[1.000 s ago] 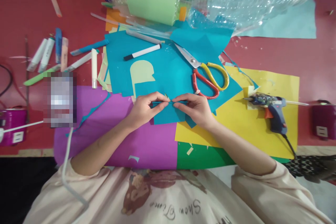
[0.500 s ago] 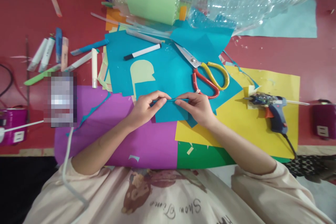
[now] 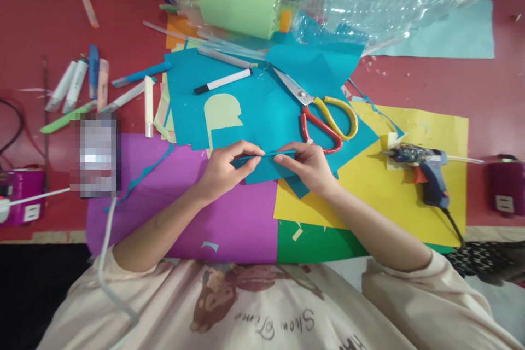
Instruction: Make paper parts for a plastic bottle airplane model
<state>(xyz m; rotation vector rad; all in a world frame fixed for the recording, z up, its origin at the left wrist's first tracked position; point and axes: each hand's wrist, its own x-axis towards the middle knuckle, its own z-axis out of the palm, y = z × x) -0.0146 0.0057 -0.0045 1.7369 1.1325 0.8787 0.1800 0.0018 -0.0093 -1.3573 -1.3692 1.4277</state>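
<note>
Left hand and right hand pinch thin, smooth blue paper along its straight edge

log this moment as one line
left hand: pinching blue paper sheet | right hand: pinching same sheet | metal scissors with red and yellow handles: beyond right hand | dark blue glue gun: on yellow paper sheet
</note>
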